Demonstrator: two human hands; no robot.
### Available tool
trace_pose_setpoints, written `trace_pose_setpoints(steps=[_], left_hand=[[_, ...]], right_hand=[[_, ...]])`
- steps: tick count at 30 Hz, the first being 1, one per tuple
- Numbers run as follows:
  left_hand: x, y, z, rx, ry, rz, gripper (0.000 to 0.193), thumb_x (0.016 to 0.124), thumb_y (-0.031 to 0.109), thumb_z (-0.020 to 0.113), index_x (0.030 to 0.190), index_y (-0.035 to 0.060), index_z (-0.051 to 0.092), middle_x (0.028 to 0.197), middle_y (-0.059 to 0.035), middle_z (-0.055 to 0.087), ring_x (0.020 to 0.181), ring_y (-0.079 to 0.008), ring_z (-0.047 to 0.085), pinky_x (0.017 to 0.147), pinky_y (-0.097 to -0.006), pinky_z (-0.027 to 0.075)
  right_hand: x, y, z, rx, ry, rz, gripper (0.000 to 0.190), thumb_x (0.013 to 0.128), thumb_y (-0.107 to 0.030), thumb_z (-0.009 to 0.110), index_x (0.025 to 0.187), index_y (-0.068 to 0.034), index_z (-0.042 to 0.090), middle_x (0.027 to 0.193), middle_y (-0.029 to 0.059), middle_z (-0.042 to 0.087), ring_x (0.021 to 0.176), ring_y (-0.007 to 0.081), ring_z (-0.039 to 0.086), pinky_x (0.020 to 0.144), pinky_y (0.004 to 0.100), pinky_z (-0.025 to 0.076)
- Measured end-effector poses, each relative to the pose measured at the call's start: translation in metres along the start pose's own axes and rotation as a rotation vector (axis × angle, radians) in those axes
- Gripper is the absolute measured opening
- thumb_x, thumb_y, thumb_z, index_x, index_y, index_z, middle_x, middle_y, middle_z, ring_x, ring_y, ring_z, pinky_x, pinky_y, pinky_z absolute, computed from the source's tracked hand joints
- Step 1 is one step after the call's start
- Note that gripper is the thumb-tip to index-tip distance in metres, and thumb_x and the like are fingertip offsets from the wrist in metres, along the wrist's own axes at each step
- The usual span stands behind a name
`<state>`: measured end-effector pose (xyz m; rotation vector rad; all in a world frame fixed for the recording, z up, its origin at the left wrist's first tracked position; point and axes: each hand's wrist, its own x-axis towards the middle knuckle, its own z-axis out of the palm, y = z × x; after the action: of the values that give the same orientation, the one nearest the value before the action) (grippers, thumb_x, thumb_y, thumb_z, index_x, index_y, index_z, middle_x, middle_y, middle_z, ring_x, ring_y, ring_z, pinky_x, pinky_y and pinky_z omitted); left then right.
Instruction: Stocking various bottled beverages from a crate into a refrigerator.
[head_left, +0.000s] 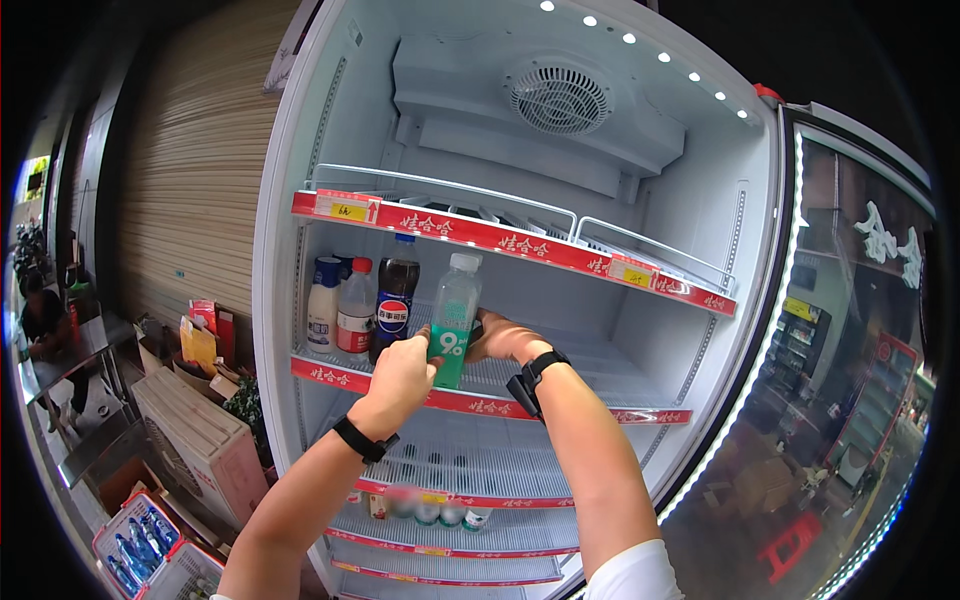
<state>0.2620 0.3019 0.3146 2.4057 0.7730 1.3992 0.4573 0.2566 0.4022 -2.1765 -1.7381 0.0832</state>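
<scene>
A clear plastic bottle with a white cap and green label (452, 330) stands upright at the front of the second shelf in a display refrigerator. My left hand (401, 375) grips its left side low down. From the right, my right hand (506, 337) holds it too, with some fingers hidden behind it. Left of it, along the same shelf, are a dark cola bottle with a blue cap (397, 289), a red-capped bottle (355, 307) and a white bottle with a dark blue cap (324, 304). Another dark cap shows partly behind these.
Wire rails guard the upper shelf (517, 244). Several containers (450, 514) sit on a lower shelf. The glass door (840, 337) is swung out to the right. Boxes (199, 442) and a crate of blue bottles (139, 544) stand at left; a person (49, 322) sits beyond.
</scene>
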Motion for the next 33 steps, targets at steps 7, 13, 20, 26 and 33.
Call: trace_pose_setpoints(steps=[7, 13, 20, 26, 33], left_hand=[[-0.005, -0.002, 0.005, -0.046, 0.063, 0.015, 0.039, 0.090, 0.011, 0.069, 0.126, -0.0039, 0.065, 0.098, -0.0282, 0.071, 0.095, -0.0441, 0.070, 0.082, -0.0478, 0.055], [-0.008, -0.001, 0.006, -0.024, 0.106, 0.062, 0.030, 0.091, 0.011, 0.066, 0.115, -0.0075, 0.066, 0.085, -0.0290, 0.069, 0.083, -0.0453, 0.070, 0.076, -0.0516, 0.055], [-0.022, -0.014, 0.004, 0.003, -0.025, 0.030, 0.050, 0.095, 0.015, 0.061, 0.134, -0.0146, 0.054, 0.116, -0.0359, 0.066, 0.106, -0.0468, 0.066, 0.091, -0.0494, 0.053], [-0.014, -0.019, 0.011, -0.022, -0.092, 0.052, 0.054, 0.094, 0.007, 0.054, 0.138, -0.0208, 0.044, 0.121, -0.0400, 0.062, 0.112, -0.0466, 0.065, 0.095, -0.0480, 0.053], [-0.006, -0.022, -0.002, -0.099, -0.131, -0.108, 0.051, 0.094, 0.005, 0.051, 0.141, -0.0128, 0.048, 0.118, -0.0385, 0.064, 0.113, -0.0480, 0.064, 0.094, -0.0498, 0.052]], right_hand=[[-0.001, 0.000, 0.001, 0.054, -0.102, -0.135, 0.095, 0.068, -0.022, 0.090, 0.151, -0.005, 0.047, 0.142, 0.0181, 0.062, 0.136, 0.0324, 0.056, 0.116, 0.0398, 0.040], [0.006, -0.001, 0.010, 0.069, -0.019, -0.129, 0.081, 0.073, -0.017, 0.086, 0.145, -0.003, 0.053, 0.135, 0.0176, 0.067, 0.123, 0.0301, 0.064, 0.109, 0.0371, 0.046], [-0.022, 0.022, 0.011, 0.294, -0.077, -0.197, 0.084, 0.077, -0.017, 0.075, 0.148, 0.012, 0.043, 0.134, 0.0260, 0.063, 0.116, 0.0327, 0.067, 0.102, 0.0341, 0.051], [-0.029, -0.003, 0.038, 0.307, -0.016, -0.149, 0.081, 0.074, -0.027, 0.075, 0.142, 0.009, 0.051, 0.123, 0.0235, 0.068, 0.112, 0.0303, 0.067, 0.097, 0.0341, 0.050], [-0.020, -0.029, 0.052, 0.476, 0.008, -0.171, 0.047, 0.077, -0.022, 0.075, 0.117, 0.002, 0.070, 0.115, 0.0189, 0.072, 0.106, 0.0276, 0.069, 0.093, 0.0359, 0.051]])
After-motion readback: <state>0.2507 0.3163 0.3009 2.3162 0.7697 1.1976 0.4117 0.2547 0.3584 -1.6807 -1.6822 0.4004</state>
